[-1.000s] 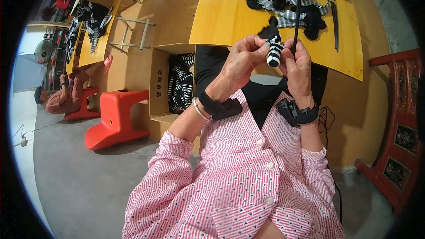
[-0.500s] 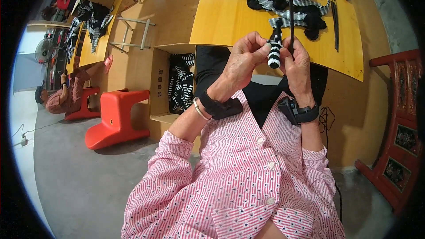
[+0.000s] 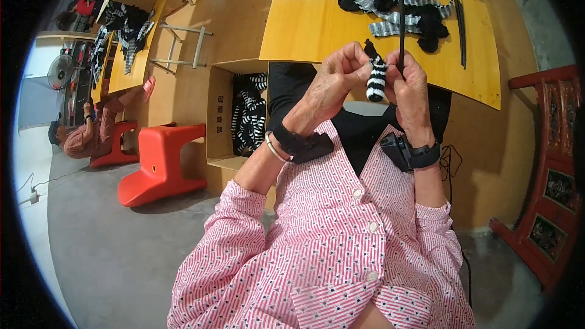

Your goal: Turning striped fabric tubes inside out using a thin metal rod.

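Note:
A small knitted tube with black and white bands hangs between my hands, just off the near edge of the yellow table. Its black upper end points away from me, and the banded rounded end hangs toward me. My left hand pinches its left side between thumb and fingers. On the other side, my right hand has thumb and fingers closed at the tube's edge. A long black rod with a gold band runs up from the right fingers over the table; how they grip it is partly hidden.
Grey-striped and black knitted pieces lie heaped on the table, with thin black rods to their right. A cardboard box of striped pieces stands left of my legs, near a red stool. Another person sits far left.
The knitted tube has tilted, its black end swinging left and its rounded end dropping slightly toward me. Both hands keep nearly the same place.

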A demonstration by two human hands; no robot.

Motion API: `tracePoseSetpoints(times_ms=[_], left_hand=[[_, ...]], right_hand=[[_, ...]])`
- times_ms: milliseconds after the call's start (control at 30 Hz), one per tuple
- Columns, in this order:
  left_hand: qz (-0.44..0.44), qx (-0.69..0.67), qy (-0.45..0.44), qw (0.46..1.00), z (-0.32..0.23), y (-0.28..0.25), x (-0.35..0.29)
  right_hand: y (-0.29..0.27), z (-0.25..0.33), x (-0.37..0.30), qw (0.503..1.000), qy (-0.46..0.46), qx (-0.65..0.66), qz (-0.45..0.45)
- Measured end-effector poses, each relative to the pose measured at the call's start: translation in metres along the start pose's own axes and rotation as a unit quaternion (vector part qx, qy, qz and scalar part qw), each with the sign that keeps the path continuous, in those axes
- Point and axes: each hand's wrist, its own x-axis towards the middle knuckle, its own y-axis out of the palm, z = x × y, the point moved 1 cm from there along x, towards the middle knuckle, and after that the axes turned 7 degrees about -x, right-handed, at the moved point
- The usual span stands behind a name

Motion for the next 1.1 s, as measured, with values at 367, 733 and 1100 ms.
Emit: tracePoseSetpoints(times_ms=[367, 733, 1100], left_hand=[[-0.001, 0.055, 0.043, 0.998, 0.0, 0.001, -0.006], [0.019, 0.091, -0.011, 0.996, -0.006, 0.004, -0.008], [0.062, 0.096, -0.123, 0.986, -0.015, -0.005, -0.009]], right_hand=[[-0.007, -0.004, -0.001, 0.998, 0.05, 0.004, 0.048], [-0.003, -0.002, 0.0, 0.997, -0.047, -0.05, -0.021], [-0.007, -0.008, 0.006, 0.996, -0.072, -0.05, 0.019]])
